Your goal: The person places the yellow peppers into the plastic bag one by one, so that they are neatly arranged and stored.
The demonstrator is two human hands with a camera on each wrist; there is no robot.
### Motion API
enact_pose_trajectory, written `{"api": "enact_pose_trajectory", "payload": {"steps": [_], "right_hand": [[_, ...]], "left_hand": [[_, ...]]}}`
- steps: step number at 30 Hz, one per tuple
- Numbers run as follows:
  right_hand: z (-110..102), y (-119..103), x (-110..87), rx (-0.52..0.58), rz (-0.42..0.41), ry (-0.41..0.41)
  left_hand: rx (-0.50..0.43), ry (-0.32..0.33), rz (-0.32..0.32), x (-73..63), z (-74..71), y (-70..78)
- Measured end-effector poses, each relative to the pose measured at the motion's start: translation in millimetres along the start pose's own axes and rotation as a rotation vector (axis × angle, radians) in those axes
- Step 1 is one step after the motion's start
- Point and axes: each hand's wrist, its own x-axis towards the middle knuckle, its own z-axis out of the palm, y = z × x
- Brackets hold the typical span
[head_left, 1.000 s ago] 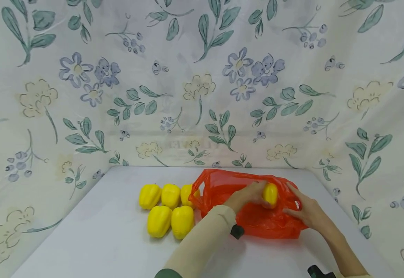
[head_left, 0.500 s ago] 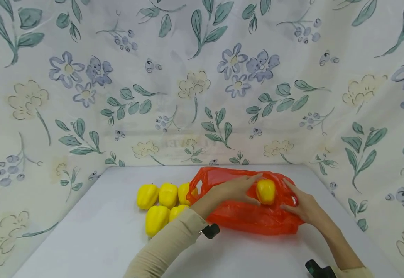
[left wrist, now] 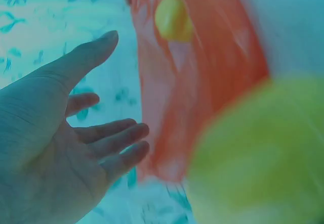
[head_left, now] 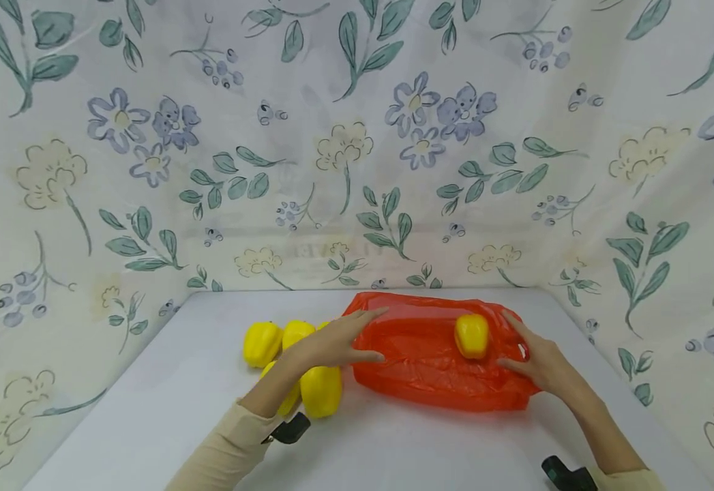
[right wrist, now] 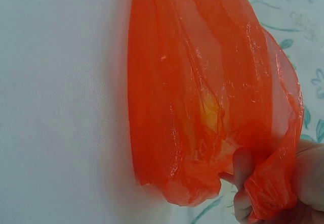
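A red plastic bag lies on its side on the white table, with one yellow bell pepper inside near its right end. My right hand grips the bag at that end; in the right wrist view, bunched plastic sits between its thumb and fingers. My left hand hovers at the bag's left end with fingers spread, holding nothing. Under and beside it several yellow bell peppers stand in two rows, partly hidden by the hand and wrist. One looms blurred in the left wrist view.
A floral cloth hangs behind and at both sides of the white table. Dark camera mounts are worn at both wrists.
My left hand has let go of the pepper inside the bag and moved out to the left, over the other peppers. My right hand keeps its hold on the bag.
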Motion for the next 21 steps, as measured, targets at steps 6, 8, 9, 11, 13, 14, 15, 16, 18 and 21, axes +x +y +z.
{"api": "enact_pose_trajectory", "payload": {"steps": [6,8,9,11,13,14,15,16,18,21], "right_hand": [[2,0,0.9,0.017,0.038,-0.018],[2,1,0.5,0.018,0.037,-0.017],[2,1,0.4,0.019,0.036,-0.017],[1,2,0.2,0.018,0.031,-0.014],[0,2,0.3,0.01,0.028,-0.013],[0,2,0.3,0.006,0.026,-0.012],[0,1,0.3,0.001,0.022,-0.009],[-1,1,0.4,-0.001,0.02,-0.008],[-1,1,0.5,-0.006,0.014,-0.006],[-1,1,0.7,0.001,0.016,-0.005]], "left_hand": [[-0.026,0.115,-0.058,-46.7,-7.2,-31.2],[-0.042,0.151,-0.062,-61.7,-8.5,-40.5],[-0.037,0.166,-0.062,-68.1,-8.9,-45.6],[-0.021,0.193,-0.072,-79.9,-10.1,-54.8],[-0.002,0.218,-0.076,-90.2,-11.3,-62.9],[0.011,0.23,-0.075,-94.8,-11.7,-66.5],[0.017,0.241,-0.071,-98.9,-11.9,-70.0],[0.019,0.252,-0.066,-102.5,-12.0,-73.1],[0.019,0.264,-0.066,-109.1,-12.0,-78.0],[0.027,0.268,-0.077,-116.3,-11.0,-84.6]]}}
